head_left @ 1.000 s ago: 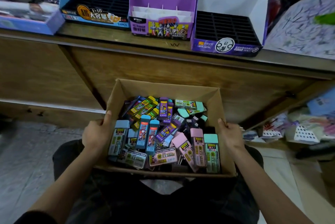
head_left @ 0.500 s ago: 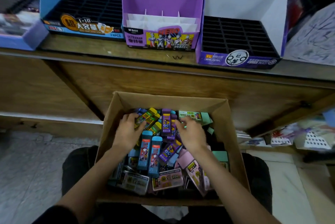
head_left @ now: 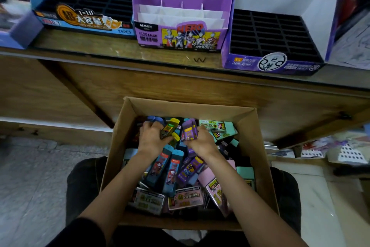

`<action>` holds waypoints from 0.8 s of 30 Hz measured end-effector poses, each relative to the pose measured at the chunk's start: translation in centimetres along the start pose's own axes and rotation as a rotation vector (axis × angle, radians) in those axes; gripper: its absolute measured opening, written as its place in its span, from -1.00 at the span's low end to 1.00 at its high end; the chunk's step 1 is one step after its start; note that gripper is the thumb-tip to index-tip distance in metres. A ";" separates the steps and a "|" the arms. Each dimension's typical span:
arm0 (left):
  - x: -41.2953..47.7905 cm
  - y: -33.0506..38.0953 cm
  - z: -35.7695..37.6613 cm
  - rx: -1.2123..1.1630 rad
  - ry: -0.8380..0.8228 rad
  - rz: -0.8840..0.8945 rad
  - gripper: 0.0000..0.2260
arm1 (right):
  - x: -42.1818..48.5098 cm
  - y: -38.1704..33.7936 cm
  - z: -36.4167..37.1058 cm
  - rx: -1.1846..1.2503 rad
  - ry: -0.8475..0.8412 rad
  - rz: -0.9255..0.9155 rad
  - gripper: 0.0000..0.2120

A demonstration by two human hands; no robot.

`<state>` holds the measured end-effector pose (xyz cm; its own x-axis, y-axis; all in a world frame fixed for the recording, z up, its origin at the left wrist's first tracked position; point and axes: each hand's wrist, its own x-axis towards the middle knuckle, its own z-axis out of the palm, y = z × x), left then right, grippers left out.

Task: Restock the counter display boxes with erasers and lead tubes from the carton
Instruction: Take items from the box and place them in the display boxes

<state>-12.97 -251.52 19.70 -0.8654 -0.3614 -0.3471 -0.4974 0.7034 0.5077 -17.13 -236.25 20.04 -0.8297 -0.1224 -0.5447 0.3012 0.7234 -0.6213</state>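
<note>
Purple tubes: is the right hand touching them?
Touching. The head view shows the right hand gripping the purple tubes, fingers curled round them.

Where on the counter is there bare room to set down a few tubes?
A bare strip of counter runs along its front edge, before the blue box and the Ultraman box; it narrows before the right purple box. The black slots in both outer boxes are empty. The carton is crowded.
</note>
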 end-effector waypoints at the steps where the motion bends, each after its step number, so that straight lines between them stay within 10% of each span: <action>1: 0.2 0.1 -0.1 -0.014 -0.022 -0.004 -0.60 | -0.1 0.4 -0.2 0.038 -0.012 0.010 -0.69; 9: -0.3 0.2 -0.9 -0.134 -0.197 -0.037 -0.51 | -2.2 2.2 -2.4 0.597 -0.051 0.007 -0.83; 19: -2.7 0.7 -2.8 -0.364 -0.143 0.121 -0.86 | -4.7 2.1 -4.9 0.877 -0.075 -0.060 -0.81; 24: -5.6 3.2 -4.6 -0.920 -0.219 0.025 -0.85 | -7.0 0.2 -6.6 0.811 -0.172 -0.182 -0.76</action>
<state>-9.96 -250.04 26.88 -0.8922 -0.1645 -0.4205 -0.4122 -0.0837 0.9073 -14.30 -230.78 27.43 -0.8344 -0.3387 -0.4348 0.4685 -0.0203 -0.8832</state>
